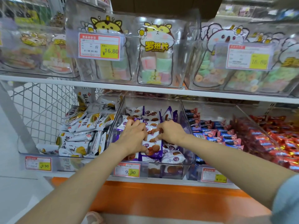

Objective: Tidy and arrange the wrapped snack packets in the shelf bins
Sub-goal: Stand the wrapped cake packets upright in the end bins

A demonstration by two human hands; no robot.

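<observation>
Currently both hands are down inside the middle clear bin [153, 101], on the lower shelf. Left hand [134, 136]: palm down, fingers straight and spread, pressing flat on the purple-and-white packets [152, 148]; thumb touches a packet at the near side. Right hand [169, 131]: fingers curled, pinching the edge of a waffle packet [153, 134] in the gap between the two hands. The bin's other packets lie loosely heaped around and under both hands.

Left of the left hand, a bin of white-and-yellow packets [80, 126], jumbled. Right of the right hand, blue-and-pink packets [216, 135], then red packets [283, 143] further out. Below the wrists, a price tag [127, 170] reads 9.90. Above the hands, an upper shelf with bagged marshmallows [155, 65].
</observation>
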